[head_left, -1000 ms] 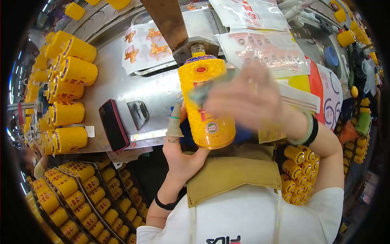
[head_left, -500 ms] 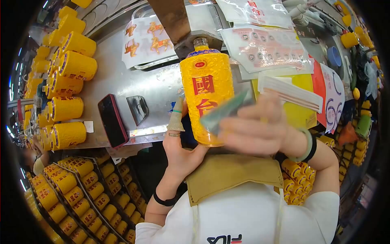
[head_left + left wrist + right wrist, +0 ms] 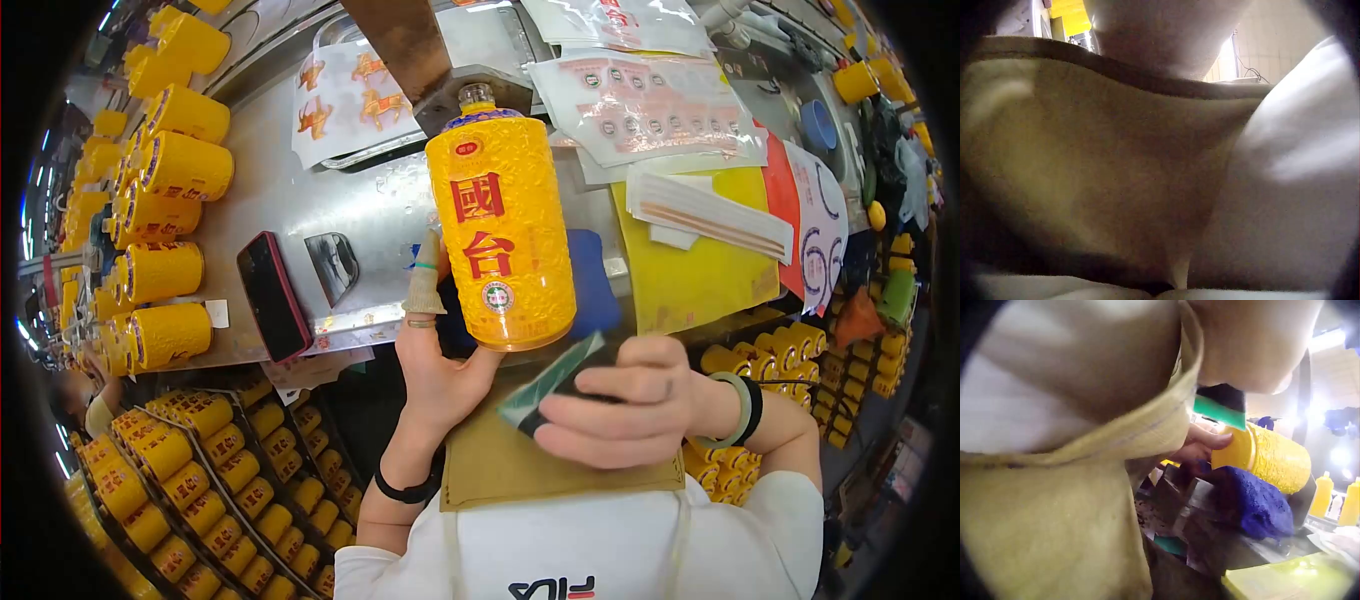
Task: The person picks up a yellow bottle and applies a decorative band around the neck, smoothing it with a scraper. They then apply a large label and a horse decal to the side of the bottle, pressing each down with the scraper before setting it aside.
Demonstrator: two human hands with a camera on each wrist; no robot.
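A yellow bottle [image 3: 505, 225] with red characters and a round seal lies tilted, its clear glass neck at a metal bracket [image 3: 470, 95]. My left hand [image 3: 435, 370] holds it near the base from the left, thumb at the bottom and the other fingers partly hidden behind it; one finger wears a pale fingertip cover. Just below the base, my right hand [image 3: 630, 405] grips a flat green-and-black scraper [image 3: 550, 385]. In the right wrist view the scraper's green edge [image 3: 1219, 414] shows near the bottle [image 3: 1279, 459]. The left wrist view is mostly filled by apron cloth [image 3: 1116, 156].
A blue cloth [image 3: 597, 280] lies under the bottle. Left of it are a phone [image 3: 273, 297] and a dark shiny plate [image 3: 332, 265]. Sticker sheets [image 3: 650, 105] and paper strips [image 3: 710, 215] lie at right. Rows of yellow bottles [image 3: 165, 270] line the left; more fill racks [image 3: 200, 480] below.
My right hand, earlier blurred in motion across the bottle's front, has moved down toward the apron with the scraper, uncovering the red characters and the seal. My left hand keeps its hold.
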